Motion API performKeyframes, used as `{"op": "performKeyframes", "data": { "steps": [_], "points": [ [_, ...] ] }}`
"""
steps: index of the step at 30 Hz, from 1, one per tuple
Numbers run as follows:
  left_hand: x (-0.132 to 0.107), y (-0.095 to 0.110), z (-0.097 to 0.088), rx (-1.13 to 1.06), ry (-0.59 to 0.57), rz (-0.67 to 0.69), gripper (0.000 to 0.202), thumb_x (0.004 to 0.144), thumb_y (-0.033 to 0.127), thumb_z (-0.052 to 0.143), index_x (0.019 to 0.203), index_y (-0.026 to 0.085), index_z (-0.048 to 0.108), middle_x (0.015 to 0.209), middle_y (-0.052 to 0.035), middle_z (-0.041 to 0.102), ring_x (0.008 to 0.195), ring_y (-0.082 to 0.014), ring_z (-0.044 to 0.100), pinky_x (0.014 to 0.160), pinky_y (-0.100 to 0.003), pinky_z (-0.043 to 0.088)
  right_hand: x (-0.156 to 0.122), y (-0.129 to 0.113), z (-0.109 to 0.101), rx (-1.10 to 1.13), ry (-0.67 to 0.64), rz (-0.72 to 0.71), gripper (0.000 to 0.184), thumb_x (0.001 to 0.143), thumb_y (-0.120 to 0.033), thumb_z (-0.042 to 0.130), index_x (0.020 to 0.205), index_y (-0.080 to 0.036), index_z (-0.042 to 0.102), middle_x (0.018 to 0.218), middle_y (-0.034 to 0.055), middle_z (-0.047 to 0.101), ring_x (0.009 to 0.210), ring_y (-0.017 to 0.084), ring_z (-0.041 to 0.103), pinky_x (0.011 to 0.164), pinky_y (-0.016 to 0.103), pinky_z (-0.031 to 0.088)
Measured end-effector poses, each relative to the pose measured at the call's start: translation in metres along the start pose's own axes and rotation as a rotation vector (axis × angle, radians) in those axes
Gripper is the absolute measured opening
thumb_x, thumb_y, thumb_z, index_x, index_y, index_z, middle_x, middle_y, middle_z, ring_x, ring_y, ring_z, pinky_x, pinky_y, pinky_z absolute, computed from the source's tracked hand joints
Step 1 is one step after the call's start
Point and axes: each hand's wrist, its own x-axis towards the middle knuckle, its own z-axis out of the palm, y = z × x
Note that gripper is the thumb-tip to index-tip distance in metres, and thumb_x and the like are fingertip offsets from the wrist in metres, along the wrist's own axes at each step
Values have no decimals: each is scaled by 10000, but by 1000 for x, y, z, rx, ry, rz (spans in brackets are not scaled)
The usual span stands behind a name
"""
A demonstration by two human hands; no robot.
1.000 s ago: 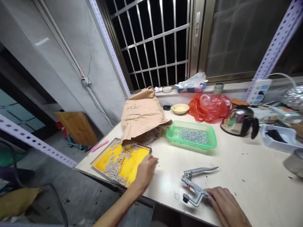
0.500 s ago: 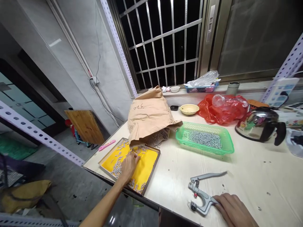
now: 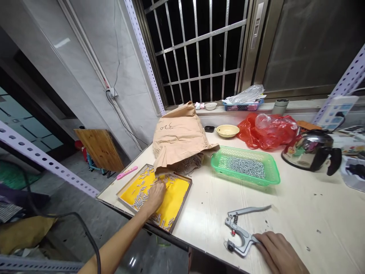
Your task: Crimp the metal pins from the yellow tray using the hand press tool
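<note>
My left hand [image 3: 154, 195] reaches into a shallow yellow-lined tray [image 3: 179, 192] at the table's left front, fingers curled down among several small metal pins [image 3: 139, 198] scattered on it. What the fingers grip is hidden. My right hand [image 3: 278, 253] rests at the front edge, closed round the lower handle of grey metal press pliers [image 3: 241, 230] that lie on the table. A brown paper sack [image 3: 178, 139] lies behind the tray, its open mouth spilling more pins. A green plastic basket [image 3: 272, 179] to the right holds a heap of the same pins.
Along the back stand a yellow bowl [image 3: 227, 131], a red plastic bag [image 3: 268, 133], a steel kettle [image 3: 310, 150] and windowsill clutter [image 3: 243, 99]. A pink cutter [image 3: 127, 172] lies at the table's left corner. The table edge drops off left of the tray to the floor.
My left hand has gone from the tray's right edge into the tray among the pins. My right hand stays on the pliers. The view has shifted slightly left.
</note>
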Motion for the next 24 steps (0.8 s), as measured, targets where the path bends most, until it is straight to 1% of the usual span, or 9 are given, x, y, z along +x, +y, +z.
{"op": "performKeyframes", "data": {
  "steps": [3, 5, 8, 12, 15, 17, 20, 22, 24],
  "points": [
    [-3, -2, -5, -62, -8, 0, 219, 782, 65, 414, 812, 88, 629, 931, -173, 641, 911, -253, 612, 762, -321, 415, -2, 1, 6, -31, 28, -1, 293, 955, -311, 320, 1089, -243, 572, 915, 78, 591, 798, 216, 545, 739, 372, 414],
    [-4, -2, -9, -125, -9, -16, 183, 770, 82, 437, 772, 101, 620, 908, -162, 644, 918, -256, 606, 761, -319, 414, -1, -2, 5, -36, 56, 31, 290, 956, -321, 325, 1063, -227, 578, 889, 79, 586, 789, 219, 542, 736, 381, 412],
    [-4, -3, -15, -264, -20, -46, 117, 725, 96, 486, 679, 133, 587, 805, -107, 647, 873, -230, 610, 720, -283, 421, 3, -9, -1, -34, 74, 69, 285, 957, -328, 330, 1062, -218, 571, 877, 76, 579, 789, 219, 539, 730, 383, 412],
    [-8, -7, -12, -553, -99, -92, 85, 704, 167, 517, 622, 163, 537, 614, -14, 606, 641, -150, 606, 571, -216, 434, 9, -15, -9, -40, 95, 81, 279, 958, -321, 327, 1037, -216, 574, 848, 72, 570, 772, 214, 530, 715, 376, 410],
    [-15, -11, -5, -799, -185, -145, 161, 718, 276, 529, 604, 164, 519, 535, 13, 578, 488, -109, 555, 486, -202, 434, 11, -16, -10, -45, 119, 74, 279, 958, -319, 327, 995, -213, 583, 818, 67, 564, 744, 208, 523, 698, 367, 411],
    [-19, -12, -1, -942, -220, -176, 209, 691, 326, 576, 579, 163, 509, 496, 24, 559, 435, -90, 522, 457, -192, 426, 10, -15, -8, -41, 113, 77, 284, 958, -316, 325, 992, -210, 586, 822, 68, 566, 742, 205, 525, 697, 365, 415],
    [-25, -11, -3, -1120, -276, -210, 232, 640, 328, 660, 575, 152, 525, 493, 19, 564, 411, -74, 504, 450, -188, 436, 8, -15, -9, -45, 96, 98, 298, 952, -356, 340, 1039, -213, 585, 861, 75, 579, 758, 209, 532, 691, 365, 426],
    [-29, -10, -9, -1223, -320, -218, 235, 627, 317, 705, 599, 143, 548, 547, -7, 601, 446, -81, 535, 479, -200, 469, 12, -19, -17, -53, 127, 137, 349, 931, -431, 378, 1130, -211, 560, 939, 96, 591, 811, 233, 541, 689, 376, 437],
    [-35, -8, -16, -1308, -354, -213, 238, 627, 312, 737, 636, 144, 568, 608, -29, 631, 501, -95, 572, 514, -208, 494, 25, -31, -30, -18, 187, 175, 426, 906, -475, 418, 1221, -204, 516, 1031, 120, 589, 900, 264, 542, 724, 396, 445]
  ]
}}
